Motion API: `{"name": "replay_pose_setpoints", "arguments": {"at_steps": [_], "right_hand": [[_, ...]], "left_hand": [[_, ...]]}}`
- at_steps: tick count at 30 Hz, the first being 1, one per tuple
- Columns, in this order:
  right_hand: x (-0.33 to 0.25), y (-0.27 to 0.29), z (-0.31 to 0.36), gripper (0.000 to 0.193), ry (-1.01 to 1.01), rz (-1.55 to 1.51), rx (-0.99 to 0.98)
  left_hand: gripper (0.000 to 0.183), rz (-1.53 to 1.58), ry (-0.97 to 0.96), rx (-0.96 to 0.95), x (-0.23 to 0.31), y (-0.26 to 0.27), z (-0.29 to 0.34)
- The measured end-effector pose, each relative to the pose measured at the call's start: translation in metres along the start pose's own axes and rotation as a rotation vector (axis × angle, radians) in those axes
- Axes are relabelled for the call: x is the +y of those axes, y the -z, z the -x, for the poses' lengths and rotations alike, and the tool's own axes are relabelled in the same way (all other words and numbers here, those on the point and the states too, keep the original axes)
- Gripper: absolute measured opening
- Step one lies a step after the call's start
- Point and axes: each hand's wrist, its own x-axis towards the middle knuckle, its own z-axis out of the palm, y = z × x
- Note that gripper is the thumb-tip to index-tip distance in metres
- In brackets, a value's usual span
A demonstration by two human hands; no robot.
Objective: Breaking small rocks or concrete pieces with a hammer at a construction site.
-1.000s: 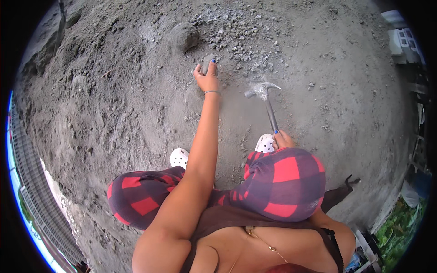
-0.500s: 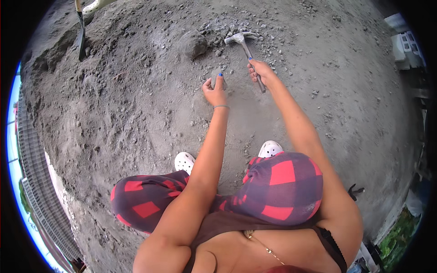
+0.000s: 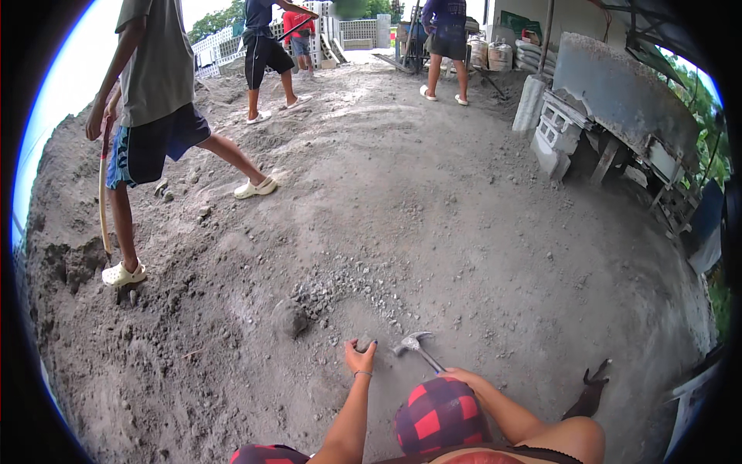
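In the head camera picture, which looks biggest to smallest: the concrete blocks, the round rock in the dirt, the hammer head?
1. Concrete blocks, though far away.
2. Round rock.
3. Hammer head, held in the right hand; close to the rock's size, so unsure.

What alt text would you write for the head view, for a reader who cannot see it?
A crouching person's right hand holds a claw hammer beside the left hand, which presses a small stone on grey gravelly ground. Nearby, another person stands with a long-handled tool.
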Motion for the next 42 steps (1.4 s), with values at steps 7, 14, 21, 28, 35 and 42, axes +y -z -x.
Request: {"name": "replay_pose_setpoints", "arguments": {"at_steps": [7,14,21,28,35,42], "right_hand": [[-0.076,-0.044,-0.097,0.020,0.010,-0.032,-0.072],[-0.084,-0.062,-0.037,0.020,0.075,0.096,-0.080],[-0.009,-0.021,-0.041,0.021,0.144,0.503,0.008],[-0.082,-0.037,-0.007,0.029,0.439,1.227,0.341],[-0.182,-0.142,0.198,0.029,0.929,1.078,-1.355],[-0.133,-0.161,0.183,0.017,0.696,0.732,-1.577]], "left_hand": [[0.054,-0.114,-0.001,-0.178,0.031,-0.011,-0.011],[0.053,0.034,0.012,-0.105,0.011,0.006,-0.015],[0.044,-0.214,-0.073,-0.202,0.019,-0.009,-0.005],[0.033,-0.459,-0.120,-0.199,0.017,-0.008,-0.012],[0.036,-0.445,-0.154,-0.214,0.019,-0.014,-0.003],[0.035,-0.474,-0.057,-0.239,0.026,-0.011,-0.006]]}}
